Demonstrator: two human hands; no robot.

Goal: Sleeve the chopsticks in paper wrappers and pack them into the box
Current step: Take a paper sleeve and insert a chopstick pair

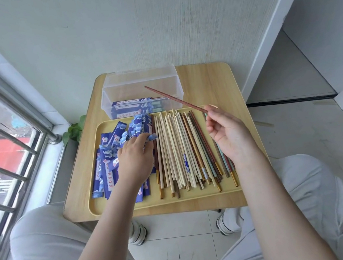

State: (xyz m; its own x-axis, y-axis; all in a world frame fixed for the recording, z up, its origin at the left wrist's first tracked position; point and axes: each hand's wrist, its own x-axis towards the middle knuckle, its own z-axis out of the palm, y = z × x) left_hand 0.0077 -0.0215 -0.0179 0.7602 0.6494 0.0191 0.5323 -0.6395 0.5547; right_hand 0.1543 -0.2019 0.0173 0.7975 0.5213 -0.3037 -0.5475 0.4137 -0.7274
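Observation:
A yellow tray (pixel 197 195) on a small wooden table holds a pile of blue paper wrappers (pixel 112 158) on its left and many loose chopsticks (pixel 182 150) in pale and dark wood on its right. My left hand (pixel 135 159) lies over the wrapper pile and its fingers pinch the end of one blue wrapper (pixel 151 137). My right hand (pixel 225 131) is raised over the tray's right side and pinches a dark red-brown chopstick (pixel 175 98), whose tip points up-left over the box. The clear plastic box (pixel 138 90) stands behind the tray with several sleeved chopsticks inside.
The wooden table (pixel 210 80) stands against a pale wall. A barred window (pixel 1 136) runs along the left, with a small green plant (pixel 73 130) by the sill. My knees in light trousers and white shoes (pixel 223 224) are under the table's near edge.

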